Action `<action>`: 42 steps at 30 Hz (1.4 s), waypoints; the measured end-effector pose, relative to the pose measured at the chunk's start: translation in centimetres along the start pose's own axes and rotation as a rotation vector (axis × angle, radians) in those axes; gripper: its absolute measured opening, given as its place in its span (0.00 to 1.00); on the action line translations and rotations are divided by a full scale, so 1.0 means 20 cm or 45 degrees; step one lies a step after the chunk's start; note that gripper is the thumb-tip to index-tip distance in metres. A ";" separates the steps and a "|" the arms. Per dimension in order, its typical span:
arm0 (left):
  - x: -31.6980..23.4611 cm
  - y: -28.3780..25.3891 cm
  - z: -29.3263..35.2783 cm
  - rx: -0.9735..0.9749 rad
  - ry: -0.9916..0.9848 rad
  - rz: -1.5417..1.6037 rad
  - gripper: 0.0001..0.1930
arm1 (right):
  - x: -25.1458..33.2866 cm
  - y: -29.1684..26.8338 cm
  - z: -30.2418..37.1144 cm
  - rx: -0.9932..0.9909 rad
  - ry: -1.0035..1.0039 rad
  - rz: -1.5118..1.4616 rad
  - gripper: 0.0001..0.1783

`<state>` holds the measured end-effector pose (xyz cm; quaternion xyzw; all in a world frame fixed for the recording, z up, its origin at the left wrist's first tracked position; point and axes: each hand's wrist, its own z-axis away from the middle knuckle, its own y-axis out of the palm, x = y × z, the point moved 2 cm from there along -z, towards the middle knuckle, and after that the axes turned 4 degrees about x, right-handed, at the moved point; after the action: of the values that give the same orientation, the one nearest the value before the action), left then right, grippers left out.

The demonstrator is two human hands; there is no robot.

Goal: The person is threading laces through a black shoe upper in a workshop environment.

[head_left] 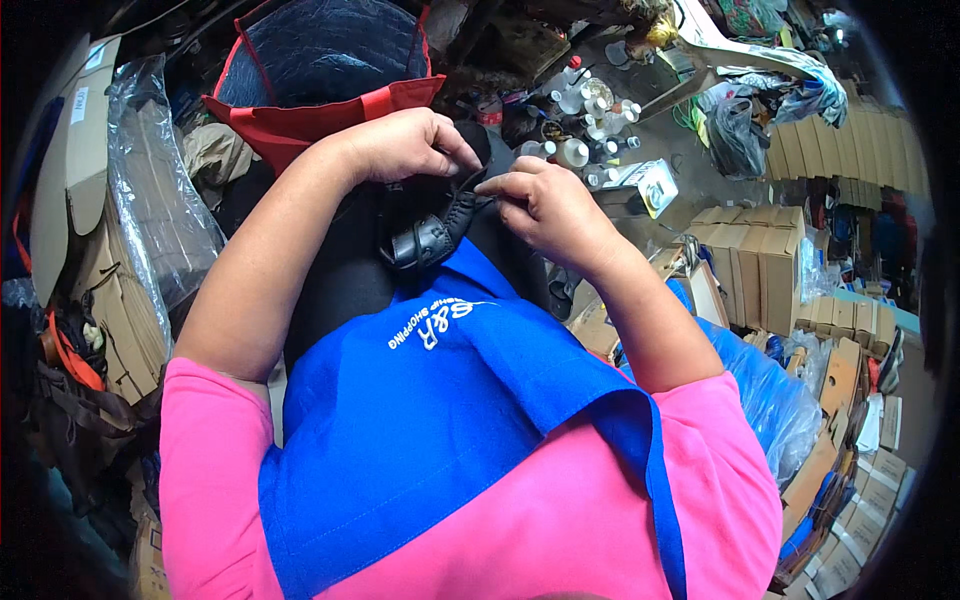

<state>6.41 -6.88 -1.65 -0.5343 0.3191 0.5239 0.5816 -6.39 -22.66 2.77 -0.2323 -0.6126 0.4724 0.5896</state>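
A black leather shoe (425, 240) lies over my lap, its glossy rounded end toward me and a puckered, stitched-looking edge running up between my hands. My left hand (415, 145) is closed on its far side, with thumb and fingers pinching the dark edge. From the right, my right hand (555, 210) pinches the same edge with thumb and forefinger, the other fingers curled in. The fingertips of both hands almost meet. Any thread or small tool between them is too small to make out. A blue apron (400, 400) covers my front below the shoe.
Beyond my left hand stands an open red bag (375, 105) with a silvery lining. Several bottles (572, 152) crowd the floor ahead on the right. Flattened cardboard (75, 200) leans at the left. Stacked cardboard (750, 260) and blue plastic wrapping (760, 390) lie at the right.
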 end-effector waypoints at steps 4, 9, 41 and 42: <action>0.02 0.00 -0.01 -0.019 0.038 -0.045 0.13 | -0.04 -0.03 -0.03 -0.006 -0.056 0.014 0.14; 0.02 0.00 -0.03 -0.008 0.064 -0.096 0.13 | -0.02 -0.05 -0.05 0.092 -0.141 0.128 0.16; -0.03 -0.02 -0.01 0.166 -0.060 0.065 0.17 | -0.05 -0.03 -0.03 0.051 -0.098 0.143 0.15; -0.05 -0.02 0.00 0.179 -0.115 0.065 0.18 | -0.06 -0.04 -0.03 0.069 -0.079 0.172 0.15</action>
<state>6.58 -7.12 -0.53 -0.4596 0.3422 0.5383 0.6179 -5.35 -23.86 2.76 -0.2421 -0.6007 0.5344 0.5431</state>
